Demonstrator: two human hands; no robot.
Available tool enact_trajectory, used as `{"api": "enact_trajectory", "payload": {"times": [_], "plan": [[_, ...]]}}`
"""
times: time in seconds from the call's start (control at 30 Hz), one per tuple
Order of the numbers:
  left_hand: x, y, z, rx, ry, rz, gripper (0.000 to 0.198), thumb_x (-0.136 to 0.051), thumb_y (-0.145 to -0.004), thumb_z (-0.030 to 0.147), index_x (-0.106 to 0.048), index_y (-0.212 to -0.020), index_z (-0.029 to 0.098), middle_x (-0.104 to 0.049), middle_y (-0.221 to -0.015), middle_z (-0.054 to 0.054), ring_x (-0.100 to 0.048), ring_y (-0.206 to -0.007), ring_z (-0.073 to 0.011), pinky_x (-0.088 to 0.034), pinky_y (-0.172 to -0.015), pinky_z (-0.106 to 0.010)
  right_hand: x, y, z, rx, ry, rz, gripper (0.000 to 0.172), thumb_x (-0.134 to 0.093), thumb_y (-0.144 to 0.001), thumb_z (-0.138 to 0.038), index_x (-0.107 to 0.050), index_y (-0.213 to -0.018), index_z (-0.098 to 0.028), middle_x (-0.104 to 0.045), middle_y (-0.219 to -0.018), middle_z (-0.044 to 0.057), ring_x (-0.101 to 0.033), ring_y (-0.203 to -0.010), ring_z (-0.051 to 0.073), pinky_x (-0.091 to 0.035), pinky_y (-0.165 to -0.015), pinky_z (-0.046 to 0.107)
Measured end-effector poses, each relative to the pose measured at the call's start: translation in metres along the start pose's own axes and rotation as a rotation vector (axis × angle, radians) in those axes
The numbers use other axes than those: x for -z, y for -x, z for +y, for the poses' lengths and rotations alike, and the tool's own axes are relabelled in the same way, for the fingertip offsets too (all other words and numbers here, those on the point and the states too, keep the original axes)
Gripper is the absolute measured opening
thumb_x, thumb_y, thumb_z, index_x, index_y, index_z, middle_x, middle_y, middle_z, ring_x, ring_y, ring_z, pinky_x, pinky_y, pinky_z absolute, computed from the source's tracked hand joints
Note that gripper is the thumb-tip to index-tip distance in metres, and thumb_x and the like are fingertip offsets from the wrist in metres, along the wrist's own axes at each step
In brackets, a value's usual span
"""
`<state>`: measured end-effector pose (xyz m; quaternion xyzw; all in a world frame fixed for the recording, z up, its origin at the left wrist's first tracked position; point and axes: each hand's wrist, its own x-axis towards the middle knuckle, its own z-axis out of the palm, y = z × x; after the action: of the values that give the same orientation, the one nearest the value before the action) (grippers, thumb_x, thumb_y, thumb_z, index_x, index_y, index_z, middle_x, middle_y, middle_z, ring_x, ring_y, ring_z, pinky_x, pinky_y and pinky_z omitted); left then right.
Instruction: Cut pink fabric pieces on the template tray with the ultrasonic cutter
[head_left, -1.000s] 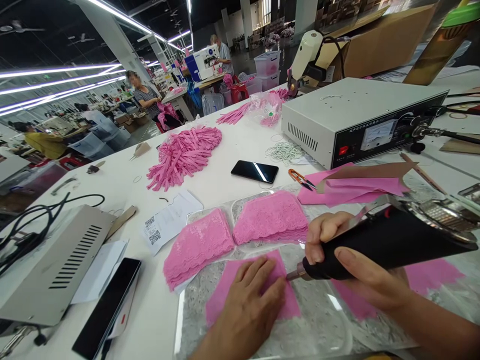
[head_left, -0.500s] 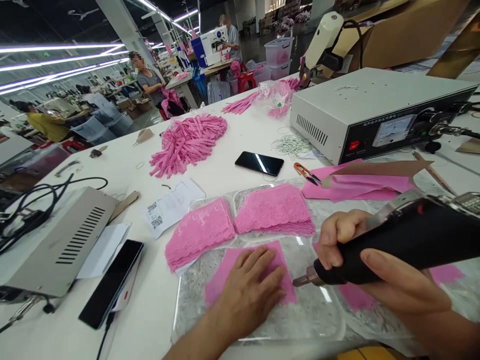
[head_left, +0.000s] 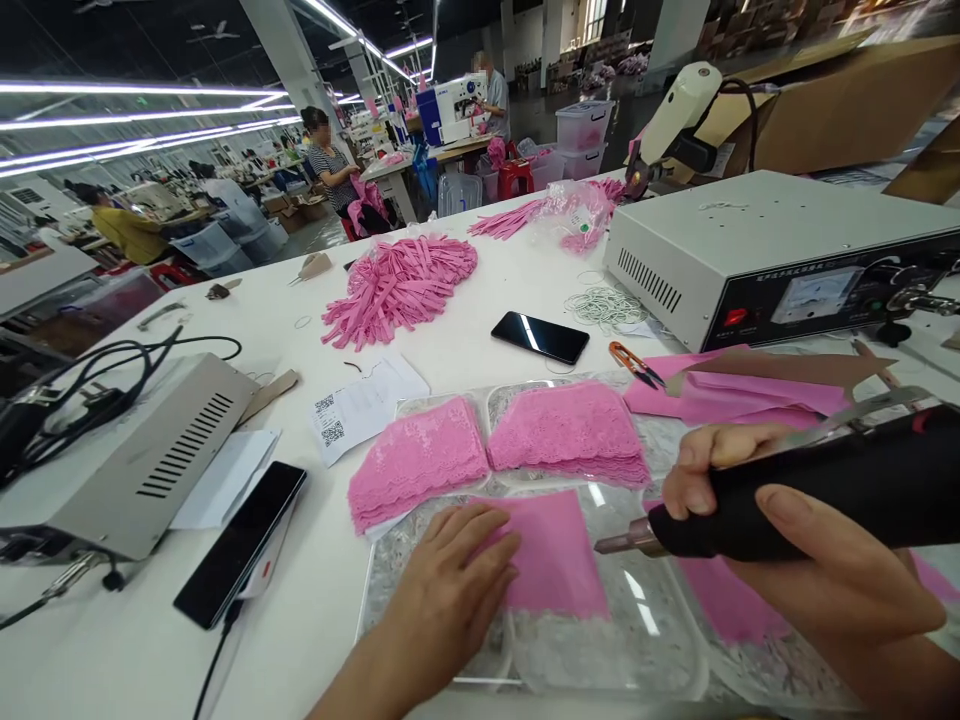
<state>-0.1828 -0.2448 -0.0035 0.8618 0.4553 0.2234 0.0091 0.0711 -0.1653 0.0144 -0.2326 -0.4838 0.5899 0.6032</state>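
Note:
My left hand lies over the left part of a pink fabric piece, fingers stretched out and slightly bent, hiding that part of the cloth. The fabric rests on a clear plastic sheet with rounded raised outlines. My right hand is wrapped round a black handheld ultrasonic welding gun. Its narrow metal tip points left, close beside the fabric's right edge; whether it touches cannot be told. Just beyond stand two stacks of pink lace pieces, a left stack and a right stack.
Orange thread snips and a dark phone lie beyond the stacks. A grey generator box stands at right, another grey box at left beside a second phone. Pink strips are heaped farther back. People work in the background.
My left hand has slid left across the fabric, uncovering its middle. The gun's tip stays near the right edge, slightly raised. The whole view has shifted a little.

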Motion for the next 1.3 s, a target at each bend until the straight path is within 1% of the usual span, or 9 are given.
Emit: {"api": "enact_trajectory", "payload": {"times": [0.13,0.2,0.27,0.4,0.63,0.83,0.93,1.17,1.3], "plan": [[0.002,0.032,-0.013,0.082,-0.02,0.055,0.023,-0.048,-0.095,0.016,-0.065,-0.11,0.016,-0.066,-0.115,-0.011,-0.061,-0.109,-0.0218,-0.054,-0.091,-0.036,-0.007,-0.003,0.001,0.029,0.037,0.073,0.012,-0.072,-0.079,-0.033,-0.067,-0.082,-0.023,-0.054,-0.074,0.002,-0.054,-0.057,0.014,-0.054,-0.053,0.028],[-0.001,0.043,-0.017,0.104,-0.035,0.077,0.024,-0.048,-0.095,0.015,-0.064,-0.113,0.017,-0.065,-0.12,-0.011,-0.059,-0.114,-0.0225,-0.053,-0.093,-0.037,-0.012,-0.005,0.003,0.024,0.049,0.095,0.011,-0.073,-0.077,-0.032,-0.067,-0.081,-0.023,-0.054,-0.076,0.003,-0.054,-0.057,0.014,-0.054,-0.053,0.027],[-0.004,0.049,-0.018,0.108,-0.053,0.065,0.027,-0.047,-0.095,0.016,-0.063,-0.117,0.017,-0.062,-0.126,-0.011,-0.055,-0.121,-0.0238,-0.052,-0.097,-0.04,-0.017,-0.008,0.008,0.028,0.067,0.127,0.011,-0.073,-0.077,-0.03,-0.067,-0.081,-0.022,-0.054,-0.078,0.003,-0.054,-0.06,0.014,-0.055,-0.056,0.028],[-0.008,0.051,-0.019,0.082,-0.085,0.01,0.032,-0.044,-0.097,0.018,-0.059,-0.125,0.019,-0.058,-0.133,-0.01,-0.049,-0.129,-0.0252,-0.048,-0.102,-0.045,-0.03,-0.013,0.019,0.063,0.092,0.135,0.01,-0.072,-0.078,-0.03,-0.066,-0.082,-0.022,-0.052,-0.084,0.002,-0.054,-0.065,0.014,-0.055,-0.065,0.029],[-0.012,0.053,-0.02,0.074,-0.103,0.007,0.032,-0.045,-0.096,0.019,-0.06,-0.125,0.019,-0.057,-0.134,-0.01,-0.046,-0.132,-0.0248,-0.043,-0.107,-0.044,-0.045,-0.018,0.033,0.065,0.131,0.07,0.009,-0.071,-0.08,-0.03,-0.065,-0.081,-0.023,-0.052,-0.08,0.001,-0.053,-0.062,0.014,-0.055,-0.061,0.029],[-0.016,0.054,-0.02,0.054,-0.148,0.02,0.029,-0.046,-0.096,0.02,-0.062,-0.121,0.019,-0.059,-0.131,-0.009,-0.05,-0.129,-0.0258,-0.046,-0.103,-0.046,-0.045,-0.018,0.036,0.05,0.134,0.062,0.013,-0.073,-0.079,-0.032,-0.064,-0.08,-0.022,-0.053,-0.079,0.0,-0.054,-0.062,0.013,-0.055,-0.061,0.028],[-0.017,0.054,-0.02,0.058,-0.143,0.026,0.029,-0.046,-0.096,0.021,-0.062,-0.121,0.019,-0.06,-0.131,-0.009,-0.05,-0.129,-0.0256,-0.045,-0.104,-0.045,-0.044,-0.018,0.036,0.046,0.115,0.056,0.017,-0.075,-0.078,-0.032,-0.064,-0.081,-0.021,-0.054,-0.079,0.0,-0.054,-0.063,0.013,-0.057,-0.061,0.028],[-0.017,0.054,-0.02,0.066,-0.128,0.04,0.029,-0.045,-0.096,0.021,-0.061,-0.121,0.018,-0.062,-0.128,-0.008,-0.051,-0.127,-0.0247,-0.045,-0.104,-0.044,-0.042,-0.017,0.037,0.062,0.126,0.047,0.013,-0.076,-0.078,-0.026,-0.063,-0.079,-0.022,-0.056,-0.077,0.0,-0.055,-0.063,0.013,-0.057,-0.062,0.029],[-0.013,0.051,-0.018,0.044,-0.138,0.026,0.028,-0.045,-0.096,0.02,-0.061,-0.119,0.016,-0.063,-0.126,-0.009,-0.052,-0.126,-0.0264,-0.045,-0.103,-0.046,-0.043,-0.017,0.036,0.04,0.114,0.046,0.014,-0.076,-0.077,-0.028,-0.064,-0.081,-0.022,-0.055,-0.078,0.0,-0.055,-0.063,0.014,-0.057,-0.062,0.031]]}}
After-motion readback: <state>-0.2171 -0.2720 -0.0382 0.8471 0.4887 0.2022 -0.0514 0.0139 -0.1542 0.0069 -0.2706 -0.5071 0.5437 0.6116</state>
